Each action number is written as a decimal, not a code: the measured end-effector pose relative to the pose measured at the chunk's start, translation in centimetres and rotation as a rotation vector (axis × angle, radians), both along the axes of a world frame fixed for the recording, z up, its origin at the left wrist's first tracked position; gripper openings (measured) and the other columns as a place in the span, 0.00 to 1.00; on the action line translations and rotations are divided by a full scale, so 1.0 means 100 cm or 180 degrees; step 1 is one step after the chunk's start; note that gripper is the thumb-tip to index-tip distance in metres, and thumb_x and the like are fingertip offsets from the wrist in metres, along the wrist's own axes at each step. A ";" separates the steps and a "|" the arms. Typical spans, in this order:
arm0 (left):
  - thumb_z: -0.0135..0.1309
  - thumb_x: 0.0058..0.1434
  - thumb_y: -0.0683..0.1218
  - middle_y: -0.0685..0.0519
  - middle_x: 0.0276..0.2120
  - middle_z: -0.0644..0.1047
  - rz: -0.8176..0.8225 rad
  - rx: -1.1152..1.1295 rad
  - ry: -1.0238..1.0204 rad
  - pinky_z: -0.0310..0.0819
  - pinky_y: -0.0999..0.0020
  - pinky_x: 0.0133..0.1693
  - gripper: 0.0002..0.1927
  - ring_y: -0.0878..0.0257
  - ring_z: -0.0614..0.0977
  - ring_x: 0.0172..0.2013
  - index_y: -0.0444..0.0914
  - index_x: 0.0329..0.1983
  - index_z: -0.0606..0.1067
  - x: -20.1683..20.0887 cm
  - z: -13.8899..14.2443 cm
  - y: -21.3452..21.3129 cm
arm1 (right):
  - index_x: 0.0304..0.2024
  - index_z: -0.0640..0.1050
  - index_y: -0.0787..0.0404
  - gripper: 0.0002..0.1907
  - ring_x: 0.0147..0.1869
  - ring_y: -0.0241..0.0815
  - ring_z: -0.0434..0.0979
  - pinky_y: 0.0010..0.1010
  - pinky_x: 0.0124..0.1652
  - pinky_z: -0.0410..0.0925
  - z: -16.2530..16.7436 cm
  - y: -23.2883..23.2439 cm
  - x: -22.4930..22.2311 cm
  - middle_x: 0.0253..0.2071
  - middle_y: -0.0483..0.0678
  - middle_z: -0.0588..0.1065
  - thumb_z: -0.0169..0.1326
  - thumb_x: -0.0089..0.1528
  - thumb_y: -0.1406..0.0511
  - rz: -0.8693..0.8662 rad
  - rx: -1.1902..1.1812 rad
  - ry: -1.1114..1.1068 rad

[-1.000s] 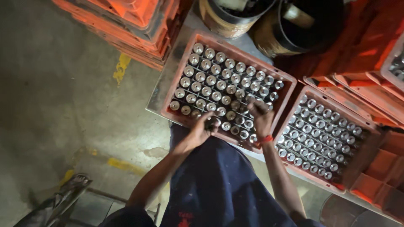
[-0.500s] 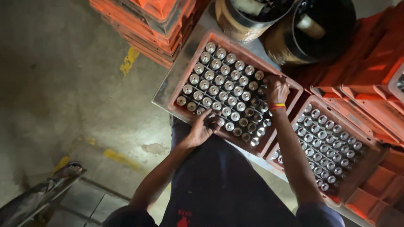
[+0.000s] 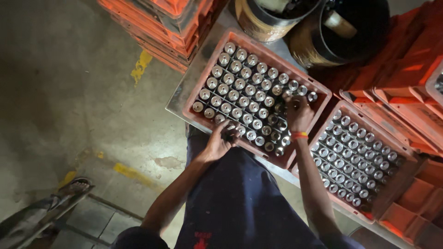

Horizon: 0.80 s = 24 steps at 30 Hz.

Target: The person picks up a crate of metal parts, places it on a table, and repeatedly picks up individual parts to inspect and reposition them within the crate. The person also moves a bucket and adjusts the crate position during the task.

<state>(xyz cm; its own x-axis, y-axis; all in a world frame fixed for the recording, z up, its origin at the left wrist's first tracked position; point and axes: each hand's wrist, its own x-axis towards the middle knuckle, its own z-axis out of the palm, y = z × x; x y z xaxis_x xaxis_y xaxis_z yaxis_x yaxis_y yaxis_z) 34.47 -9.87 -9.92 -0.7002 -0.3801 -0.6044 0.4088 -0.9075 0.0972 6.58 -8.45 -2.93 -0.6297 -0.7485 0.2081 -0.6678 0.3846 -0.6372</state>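
An orange crate [image 3: 194, 110] with a grid of cells holds several shiny round metal parts [image 3: 240, 85] standing on end. My left hand [image 3: 220, 140] rests at the crate's near edge, fingers curled over a metal part in the front row. My right hand [image 3: 299, 115], with an orange band on the wrist, reaches into the crate's right side and its fingers close over a part there. What lies under either palm is hidden.
A second orange crate [image 3: 369, 216] of similar metal parts sits to the right. Stacked orange crates [image 3: 157, 27] stand at the back left, more at the right [image 3: 410, 69]. Two dark drums [image 3: 350, 32] stand behind. Concrete floor with yellow marks [image 3: 143, 64] lies to the left.
My right hand moved from the crate's near edge up to its right side. My left hand stayed at the front row. The view shifted slightly.
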 end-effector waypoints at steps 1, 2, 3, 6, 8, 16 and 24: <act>0.46 0.72 0.58 0.49 0.32 0.80 0.0004 0.0000 0.0034 0.74 0.66 0.32 0.22 0.60 0.81 0.31 0.35 0.51 0.77 -0.001 0.000 0.001 | 0.40 0.82 0.61 0.08 0.37 0.47 0.85 0.38 0.38 0.75 -0.004 0.000 0.003 0.36 0.53 0.83 0.67 0.62 0.65 0.0012 0.0104 0.0090; 0.46 0.73 0.58 0.49 0.33 0.80 -0.0008 -0.0094 0.0150 0.75 0.66 0.32 0.22 0.59 0.81 0.31 0.35 0.51 0.77 -0.001 0.000 0.002 | 0.39 0.82 0.62 0.09 0.36 0.48 0.84 0.39 0.36 0.75 -0.008 -0.001 0.005 0.35 0.54 0.83 0.68 0.60 0.66 0.0024 0.0215 0.0180; 0.47 0.74 0.58 0.48 0.33 0.81 -0.0015 -0.0199 0.0274 0.75 0.66 0.32 0.22 0.58 0.81 0.31 0.35 0.50 0.77 -0.001 0.001 0.002 | 0.39 0.83 0.62 0.10 0.34 0.49 0.83 0.40 0.35 0.74 -0.011 -0.001 0.006 0.34 0.54 0.84 0.70 0.58 0.66 0.0040 0.0314 0.0276; 0.45 0.73 0.58 0.46 0.36 0.81 -0.0027 -0.0224 0.0210 0.77 0.65 0.32 0.23 0.56 0.82 0.32 0.34 0.50 0.77 0.000 0.004 -0.001 | 0.40 0.82 0.62 0.08 0.38 0.43 0.86 0.36 0.40 0.78 -0.012 0.000 0.002 0.36 0.53 0.84 0.68 0.60 0.67 -0.0039 -0.0443 -0.0042; 0.44 0.71 0.56 0.44 0.39 0.81 0.0085 -0.0234 0.0161 0.79 0.64 0.37 0.23 0.55 0.84 0.36 0.33 0.51 0.75 0.001 0.007 -0.004 | 0.42 0.84 0.62 0.07 0.38 0.42 0.84 0.34 0.37 0.78 -0.010 0.005 -0.006 0.39 0.52 0.82 0.67 0.62 0.67 -0.0203 -0.0550 -0.0412; 0.50 0.74 0.47 0.48 0.37 0.79 0.0041 -0.0632 0.0351 0.70 0.74 0.30 0.09 0.64 0.76 0.28 0.35 0.49 0.73 0.001 0.009 -0.009 | 0.47 0.84 0.61 0.09 0.43 0.46 0.82 0.36 0.44 0.74 0.000 -0.004 -0.015 0.42 0.55 0.81 0.64 0.63 0.69 0.0470 -0.0038 0.0158; 0.44 0.75 0.57 0.54 0.26 0.75 -0.0173 -0.0851 -0.0356 0.63 0.74 0.21 0.15 0.66 0.73 0.21 0.41 0.44 0.67 -0.002 0.016 -0.012 | 0.45 0.84 0.55 0.10 0.48 0.55 0.80 0.44 0.47 0.73 0.005 -0.021 -0.014 0.47 0.54 0.80 0.58 0.64 0.71 0.1133 0.0518 0.1123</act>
